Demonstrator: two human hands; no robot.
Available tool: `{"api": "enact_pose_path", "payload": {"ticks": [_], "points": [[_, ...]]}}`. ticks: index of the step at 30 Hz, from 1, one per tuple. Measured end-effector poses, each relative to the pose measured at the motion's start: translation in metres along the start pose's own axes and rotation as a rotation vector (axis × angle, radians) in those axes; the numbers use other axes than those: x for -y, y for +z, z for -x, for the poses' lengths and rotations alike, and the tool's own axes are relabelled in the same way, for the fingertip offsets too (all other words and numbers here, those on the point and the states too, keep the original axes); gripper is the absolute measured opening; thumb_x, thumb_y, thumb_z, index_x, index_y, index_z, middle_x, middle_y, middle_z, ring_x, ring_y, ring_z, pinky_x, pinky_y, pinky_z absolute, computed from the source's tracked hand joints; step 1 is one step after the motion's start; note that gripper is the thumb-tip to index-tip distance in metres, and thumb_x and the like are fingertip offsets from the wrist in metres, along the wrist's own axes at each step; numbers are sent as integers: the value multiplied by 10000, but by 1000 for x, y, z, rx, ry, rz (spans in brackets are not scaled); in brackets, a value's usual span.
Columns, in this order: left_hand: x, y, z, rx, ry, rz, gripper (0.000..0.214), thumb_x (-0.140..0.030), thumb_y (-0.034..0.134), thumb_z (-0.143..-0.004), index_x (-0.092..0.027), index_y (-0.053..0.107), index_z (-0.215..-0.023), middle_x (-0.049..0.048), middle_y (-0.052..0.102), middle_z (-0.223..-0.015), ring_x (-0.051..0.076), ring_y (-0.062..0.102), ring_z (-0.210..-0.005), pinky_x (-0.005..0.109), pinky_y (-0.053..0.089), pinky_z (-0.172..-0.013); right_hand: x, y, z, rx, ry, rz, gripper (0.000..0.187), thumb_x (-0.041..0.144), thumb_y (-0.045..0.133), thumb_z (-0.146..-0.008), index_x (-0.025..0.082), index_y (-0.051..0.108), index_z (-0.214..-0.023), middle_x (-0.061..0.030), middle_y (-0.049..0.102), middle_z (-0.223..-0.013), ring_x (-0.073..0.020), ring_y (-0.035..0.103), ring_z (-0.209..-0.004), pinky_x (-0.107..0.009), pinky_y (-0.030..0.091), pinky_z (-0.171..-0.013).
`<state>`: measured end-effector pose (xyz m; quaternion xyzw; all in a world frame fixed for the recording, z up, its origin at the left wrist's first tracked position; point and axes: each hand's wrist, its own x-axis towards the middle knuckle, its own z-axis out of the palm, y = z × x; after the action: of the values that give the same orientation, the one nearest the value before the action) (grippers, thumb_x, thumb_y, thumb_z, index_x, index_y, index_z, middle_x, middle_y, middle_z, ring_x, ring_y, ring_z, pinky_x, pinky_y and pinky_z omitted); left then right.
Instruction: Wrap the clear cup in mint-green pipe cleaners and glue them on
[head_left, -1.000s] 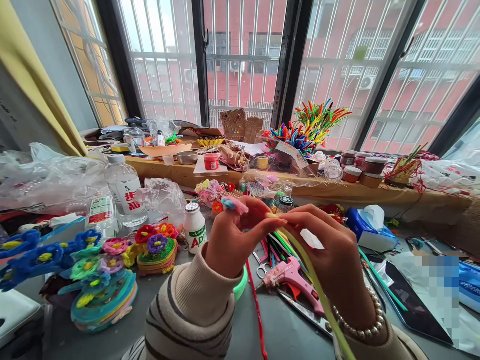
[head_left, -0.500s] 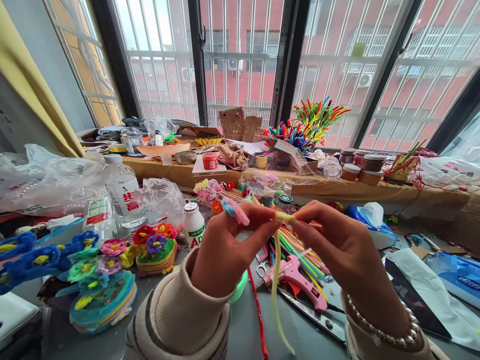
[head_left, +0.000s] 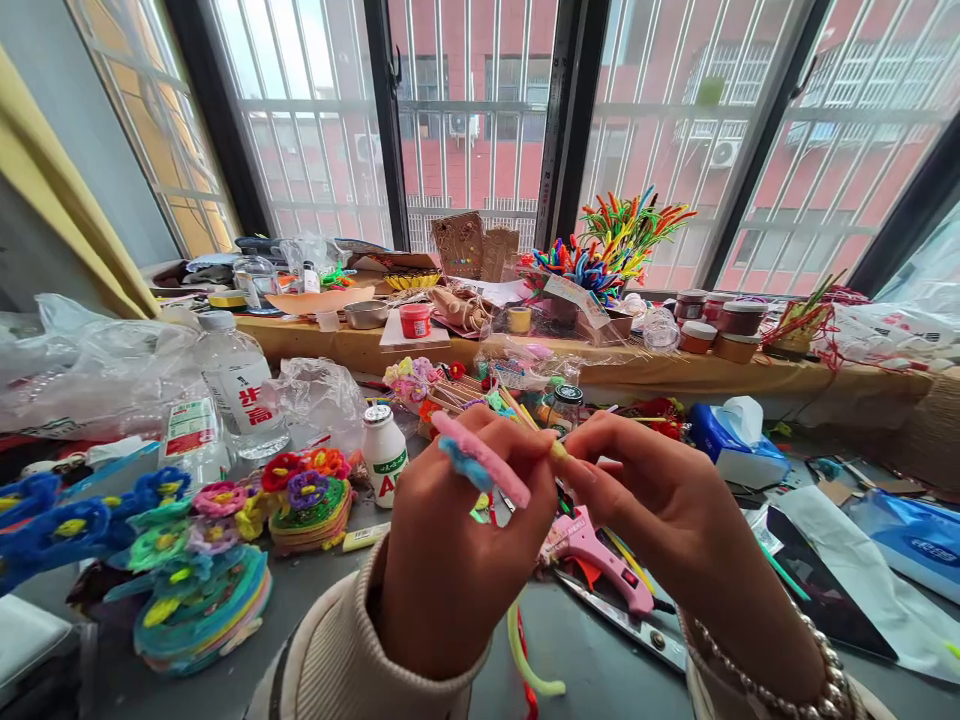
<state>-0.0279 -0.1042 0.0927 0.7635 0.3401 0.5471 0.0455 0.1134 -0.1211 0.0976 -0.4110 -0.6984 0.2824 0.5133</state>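
Observation:
My left hand (head_left: 450,560) and my right hand (head_left: 667,520) are raised together above the desk, fingertips pinched on a thin pale yellow-green pipe cleaner (head_left: 529,660). Its free end curls down below the left hand. A pink and blue fuzzy piece (head_left: 480,462) lies across the top of my left fingers. Under the hands sit a pink glue gun (head_left: 600,555) and a pair of scissors (head_left: 630,630).
Finished pipe-cleaner flowers (head_left: 187,560) lie at the left, beside a water bottle (head_left: 240,385) and a small white bottle (head_left: 384,452). A bundle of coloured pipe cleaners (head_left: 622,240) and jars (head_left: 739,325) stand on the window ledge. A blue tissue pack (head_left: 731,450) lies at the right.
The hands have moved closer together and slightly lower. The yellow-green pipe cleaner, which hung long before, now curls under the left hand. The pink and blue piece has tilted.

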Motion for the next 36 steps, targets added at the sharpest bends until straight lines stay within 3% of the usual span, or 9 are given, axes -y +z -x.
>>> {"api": "enact_pose_path", "payload": {"ticks": [3, 7, 11, 18, 30, 36], "points": [[-1, 1, 2, -33, 109, -121, 77, -99, 574, -700, -145, 592, -759, -1, 565, -671, 80, 530, -629, 184, 422, -598, 1, -1, 2, -4, 21, -58, 129, 284, 534, -777, 178, 562, -709, 17, 507, -627, -68, 451, -525, -154, 369, -427], [1, 5, 0, -106, 244, -181, 100, -101, 585, -710, -138, 617, -797, 12, 559, -686, 68, 534, -612, 166, 424, -583, -6, -4, 2, 79, 143, -310, 126, 302, 563, -760, 189, 576, -704, 44, 450, -551, -56, 391, -473, -155, 334, -405], [2, 2, -3, -62, 239, -150, 107, -106, 574, -719, -171, 627, -785, 6, 578, -686, 80, 552, -634, 175, 439, -603, -11, -8, -1, 166, 223, -475, 113, 293, 579, -754, 191, 572, -707, 47, 447, -561, -52, 391, -476, -161, 340, -425], [-4, -6, -3, 13, 184, -126, 113, -119, 591, -715, -153, 631, -815, 2, 626, -723, 69, 569, -674, 141, 443, -647, -4, -15, 2, 140, 161, -287, 137, 305, 551, -774, 188, 580, -707, 30, 470, -575, -66, 400, -496, -175, 342, -421], [-15, -1, 3, -118, 204, -157, 36, -105, 615, -681, -136, 628, -694, -15, 598, -617, 41, 548, -562, 123, 440, -546, 7, -14, 6, 93, 43, -134, 94, 241, 560, -779, 188, 575, -702, 44, 506, -642, -37, 448, -555, -107, 372, -478], [-18, -4, 2, -103, 156, -208, 82, -129, 589, -712, -155, 640, -771, -13, 629, -690, 54, 571, -611, 138, 449, -591, 4, -13, 6, 76, 35, -169, 115, 270, 544, -791, 182, 572, -721, 45, 489, -619, -39, 435, -542, -112, 376, -467]]}}
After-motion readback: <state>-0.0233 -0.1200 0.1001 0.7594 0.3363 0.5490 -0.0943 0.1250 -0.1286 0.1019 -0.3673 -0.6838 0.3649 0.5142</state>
